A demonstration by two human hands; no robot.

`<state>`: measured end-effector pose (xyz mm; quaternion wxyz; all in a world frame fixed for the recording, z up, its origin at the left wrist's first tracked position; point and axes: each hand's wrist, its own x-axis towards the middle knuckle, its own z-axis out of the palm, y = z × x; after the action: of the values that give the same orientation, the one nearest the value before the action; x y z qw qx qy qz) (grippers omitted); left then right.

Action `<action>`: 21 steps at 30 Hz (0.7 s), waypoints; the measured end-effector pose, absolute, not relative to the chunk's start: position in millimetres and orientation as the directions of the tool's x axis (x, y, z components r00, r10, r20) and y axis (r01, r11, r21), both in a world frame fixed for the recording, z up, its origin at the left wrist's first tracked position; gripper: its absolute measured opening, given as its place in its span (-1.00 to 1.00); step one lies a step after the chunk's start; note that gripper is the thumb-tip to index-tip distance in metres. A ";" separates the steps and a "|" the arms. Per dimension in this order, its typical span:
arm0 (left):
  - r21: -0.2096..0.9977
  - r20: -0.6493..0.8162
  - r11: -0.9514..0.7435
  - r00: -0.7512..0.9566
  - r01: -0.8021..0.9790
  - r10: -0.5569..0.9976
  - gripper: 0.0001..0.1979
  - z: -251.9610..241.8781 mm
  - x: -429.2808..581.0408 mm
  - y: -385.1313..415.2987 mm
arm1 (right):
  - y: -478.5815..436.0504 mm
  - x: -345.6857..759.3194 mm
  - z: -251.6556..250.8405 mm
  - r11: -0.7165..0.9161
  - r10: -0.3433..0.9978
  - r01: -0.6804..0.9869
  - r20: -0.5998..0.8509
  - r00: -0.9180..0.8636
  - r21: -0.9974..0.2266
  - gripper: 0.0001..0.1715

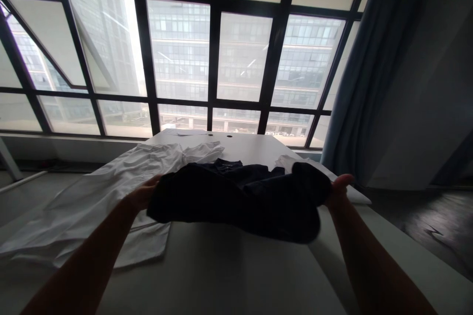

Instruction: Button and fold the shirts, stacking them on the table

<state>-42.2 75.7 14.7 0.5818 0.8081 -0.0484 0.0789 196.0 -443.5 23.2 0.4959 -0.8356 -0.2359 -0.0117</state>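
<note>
Well, tilted pane (44, 34): upper left of the frame, swung out of line with its neighbours, presumably to let air in.
White garment (148, 157): left side, loosely spread with wrinkles, perhaps laid that way to lie flat beside the working spot.
Left hand (142, 194): left of centre; I read its fingers as clamped on the garment's left edge, though the tips are hidden from me.
Dark garment (236, 202): mid-frame, raised above the table (221, 266) and stretched between both hands; the wide hold, I judge, spreads its weight and limits sagging.
Collar (227, 163): just above the dark bulk; I make out a small pale mark, possibly a label, too dim to read.
White cloth (286, 160): right of centre, partly hidden behind the dark fabric.
Right hand (338, 192): right of centre, against the garment's right end, thumb pointing outward; I cannot tell whether its hidden fingers grip or merely support.
Blue curtain (354, 108): right side, hanging beside the glass.
Brands, writing: none I can read anywhere.
</note>
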 end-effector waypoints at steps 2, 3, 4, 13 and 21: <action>0.946 0.141 -0.289 0.989 -0.149 -0.049 -0.17 22.4 -46.5 75.5 | -447.3 192.9 30.0 -0.299 0.393 0.279 0.149 0.907 -0.913 0.07; 0.943 0.124 -0.299 0.989 -0.144 -0.086 -0.16 25.9 -45.7 70.5 | -444.4 191.3 31.8 -0.243 0.449 0.227 0.098 0.888 -0.943 0.05; 0.935 0.114 -0.323 0.987 -0.144 -0.110 -0.16 28.5 -43.1 63.1 | -439.0 190.1 32.1 -0.213 0.527 0.203 0.063 0.848 -0.956 0.01; 0.494 0.164 -0.829 0.964 -0.262 -0.207 -0.51 -10.4 -10.2 16.7 | -395.2 205.5 -5.0 -0.466 0.727 0.502 0.007 0.686 -0.729 -0.36; 0.215 0.139 -0.975 0.990 -0.054 -0.025 -0.59 -15.3 -2.3 16.0 | -379.2 212.5 -30.3 -0.535 0.720 0.652 0.114 0.685 -0.537 -0.63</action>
<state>-2.3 16.0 -15.3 0.1097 0.9915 -0.0199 0.0677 212.5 -379.2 -30.3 0.2798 -0.8741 -0.3925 0.0607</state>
